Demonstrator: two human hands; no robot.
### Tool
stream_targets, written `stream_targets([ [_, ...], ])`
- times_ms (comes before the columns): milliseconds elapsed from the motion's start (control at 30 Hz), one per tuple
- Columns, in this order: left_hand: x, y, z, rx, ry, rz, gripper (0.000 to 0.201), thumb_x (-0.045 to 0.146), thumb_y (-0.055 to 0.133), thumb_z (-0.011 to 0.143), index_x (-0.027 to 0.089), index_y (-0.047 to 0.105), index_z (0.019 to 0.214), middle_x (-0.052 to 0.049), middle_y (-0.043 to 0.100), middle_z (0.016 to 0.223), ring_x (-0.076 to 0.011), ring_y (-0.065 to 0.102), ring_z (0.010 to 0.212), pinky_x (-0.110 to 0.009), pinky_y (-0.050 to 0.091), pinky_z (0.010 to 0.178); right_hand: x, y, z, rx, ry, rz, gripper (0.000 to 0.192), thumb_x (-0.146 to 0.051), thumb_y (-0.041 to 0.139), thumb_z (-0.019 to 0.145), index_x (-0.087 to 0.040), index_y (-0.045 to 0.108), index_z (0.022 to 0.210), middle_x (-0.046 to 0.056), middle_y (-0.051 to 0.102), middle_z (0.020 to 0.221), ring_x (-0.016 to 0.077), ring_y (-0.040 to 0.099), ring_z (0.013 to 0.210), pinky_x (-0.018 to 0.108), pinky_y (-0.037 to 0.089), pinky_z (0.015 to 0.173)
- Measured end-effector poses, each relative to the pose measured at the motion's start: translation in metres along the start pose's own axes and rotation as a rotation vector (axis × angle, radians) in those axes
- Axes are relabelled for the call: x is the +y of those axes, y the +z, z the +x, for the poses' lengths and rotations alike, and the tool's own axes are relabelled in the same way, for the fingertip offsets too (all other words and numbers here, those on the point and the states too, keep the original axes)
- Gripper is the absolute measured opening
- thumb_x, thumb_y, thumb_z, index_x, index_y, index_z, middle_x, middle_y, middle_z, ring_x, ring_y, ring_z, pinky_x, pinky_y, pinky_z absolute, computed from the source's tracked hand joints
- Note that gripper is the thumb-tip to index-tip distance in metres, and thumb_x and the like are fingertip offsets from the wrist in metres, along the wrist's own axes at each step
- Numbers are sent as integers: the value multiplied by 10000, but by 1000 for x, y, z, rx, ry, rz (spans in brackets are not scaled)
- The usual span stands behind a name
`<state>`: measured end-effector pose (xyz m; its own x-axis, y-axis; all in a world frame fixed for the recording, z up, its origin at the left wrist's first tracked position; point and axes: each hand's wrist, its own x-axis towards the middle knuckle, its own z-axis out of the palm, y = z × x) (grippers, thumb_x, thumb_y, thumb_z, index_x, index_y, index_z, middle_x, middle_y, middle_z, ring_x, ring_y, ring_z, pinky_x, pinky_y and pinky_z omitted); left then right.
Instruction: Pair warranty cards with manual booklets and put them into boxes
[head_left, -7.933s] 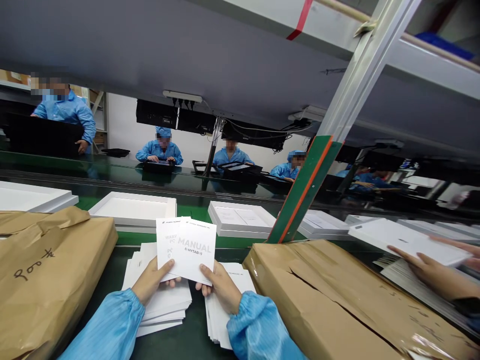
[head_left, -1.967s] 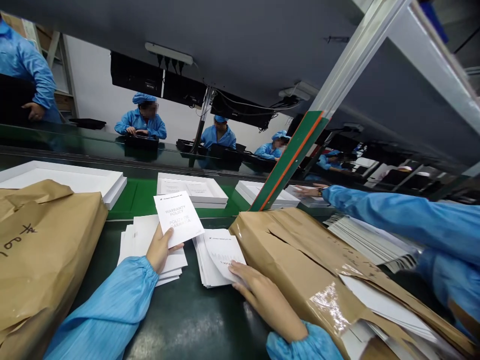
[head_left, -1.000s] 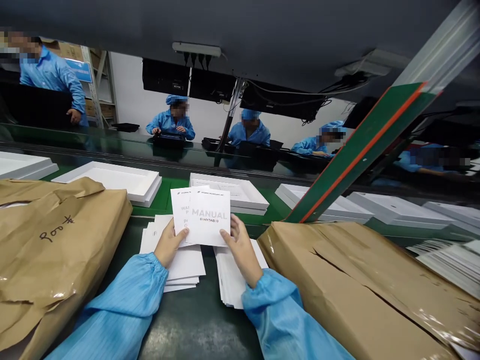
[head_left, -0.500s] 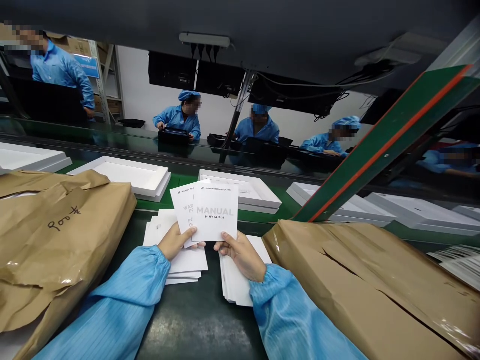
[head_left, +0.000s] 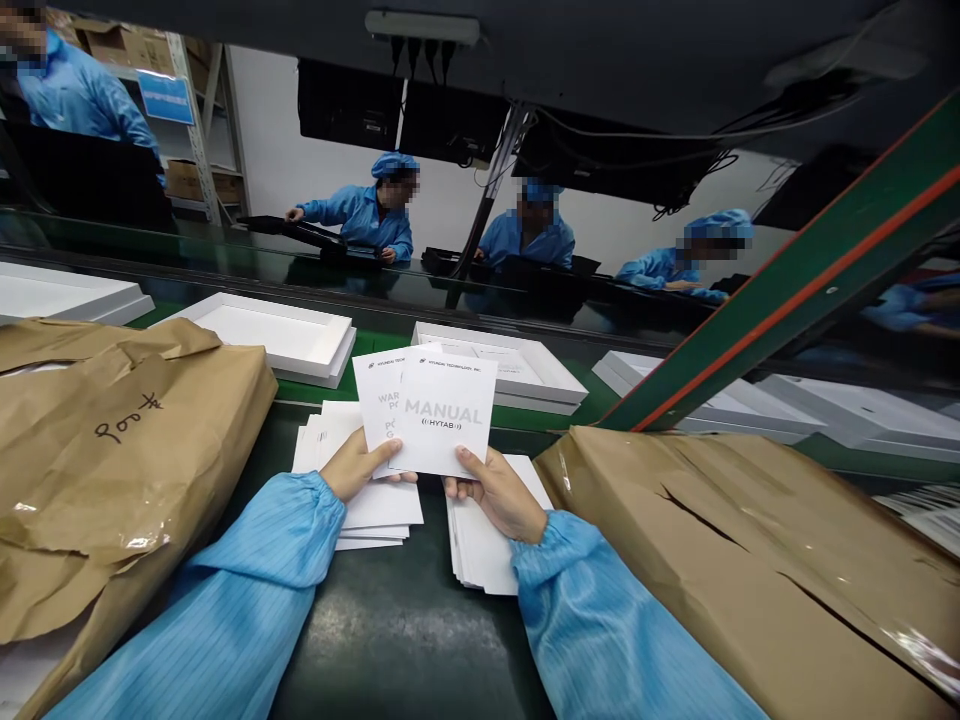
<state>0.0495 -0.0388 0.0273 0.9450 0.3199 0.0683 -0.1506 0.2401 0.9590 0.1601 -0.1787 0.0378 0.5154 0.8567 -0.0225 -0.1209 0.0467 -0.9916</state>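
Two booklets in hand: I hold the manual booklet (head_left: 448, 423) in front and the warranty booklet (head_left: 382, 410) behind it, overlapped and raised just above the bench.
Left hand: my left hand (head_left: 361, 468) is closed in a pinch on the lower left of the pair, thumb on the front, the other fingers hidden behind the paper.
Right hand: my right hand (head_left: 499, 493) is closed on the lower right corner of the manual booklet, thumb tip on its face.
Done so far: as I judge it, one of each kind has been picked and brought together, though their edges are not squared up; the warranty booklet shows out to the left.
Left to do: the pair is not yet set down anywhere; I would say it goes into one of the trays, none of which it touches now.
Left stack (head_left: 375, 505): white sheets fanned loosely on the dark bench, right under my left hand.
Right stack (head_left: 480, 550): a neater pile under my right wrist, plenty left in it.
White trays (head_left: 300, 345): several lie in a row on the green belt just beyond the stacks; the one straight ahead seems to have papers in it, but I cannot tell which.
Brown paper parcels (head_left: 112, 470): one on each side of me, torn open, near the stacks.
Co-workers: people in blue sit at the far side, well apart from my hands.
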Motion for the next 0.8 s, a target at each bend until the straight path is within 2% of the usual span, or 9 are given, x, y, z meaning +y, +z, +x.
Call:
stream_targets([
  [367, -1, -1, 1, 3, 13, -11, 385, 342, 487, 666, 122, 481, 981, -110, 599, 795, -173, 580, 580, -248, 442, 483, 8, -2, 2, 23, -29, -179, 266, -404, 397, 726, -149, 446, 669, 0, 549, 551, 40, 380, 316, 183, 244, 319],
  [800, -1, 1, 0, 24, 15, -19, 386, 334, 507, 650, 113, 494, 966, -110, 612, 752, -177, 575, 558, -251, 429, 468, 10, -1, 1, 53, -47, -155, 271, -409, 412, 716, -144, 442, 766, 3, 557, 552, 59, 428, 360, 192, 314, 353],
])
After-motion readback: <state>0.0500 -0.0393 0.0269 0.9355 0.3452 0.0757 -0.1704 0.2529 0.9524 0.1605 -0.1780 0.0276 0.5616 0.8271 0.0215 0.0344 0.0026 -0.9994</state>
